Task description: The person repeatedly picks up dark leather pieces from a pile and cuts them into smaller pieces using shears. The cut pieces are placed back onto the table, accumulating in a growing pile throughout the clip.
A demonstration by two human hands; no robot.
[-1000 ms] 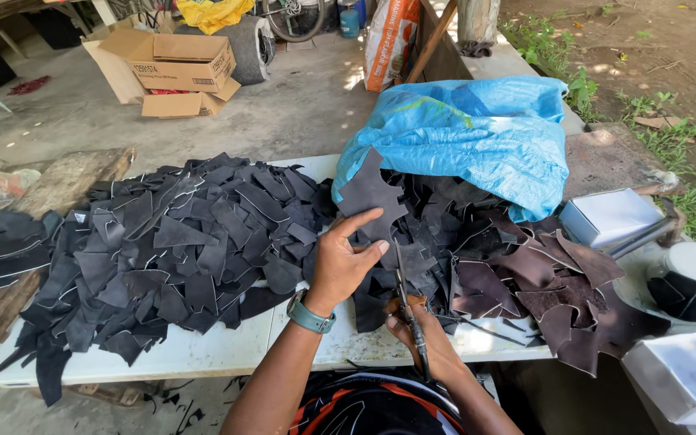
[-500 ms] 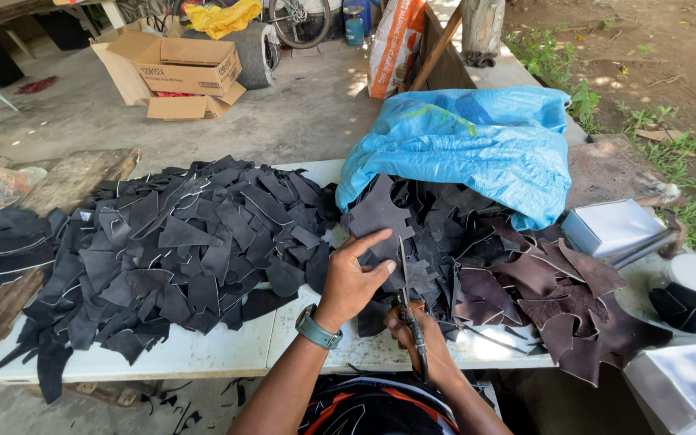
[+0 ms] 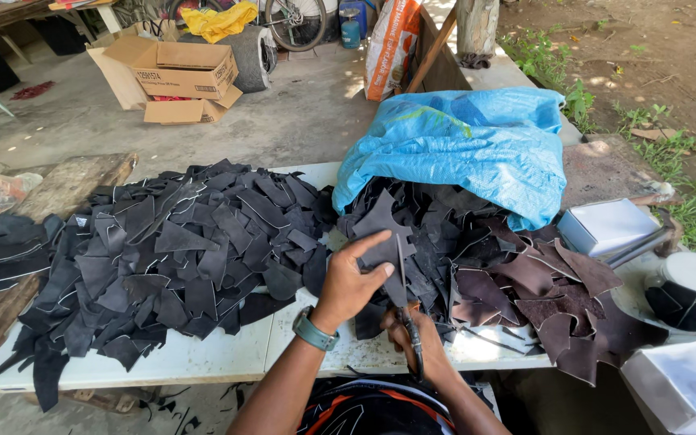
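Holding a dark leather scrap [image 3: 383, 235] up over the counter [image 3: 227, 354], your left hand [image 3: 351, 279] pinches it between thumb and extended fingers. Your right hand [image 3: 418, 342] is closed around the scissors [image 3: 409, 310], whose blades point up against the scrap's lower edge. Black scraps [image 3: 171, 258] are heaped to the left; brown ones [image 3: 541, 298] spill from the blue sack [image 3: 477, 145] on the right.

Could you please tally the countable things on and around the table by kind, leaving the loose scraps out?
Heaps of dark leather scraps: 2
Blue sacks: 1
Scissors: 1
Cardboard boxes: 1
Wristwatches: 1
Total: 6
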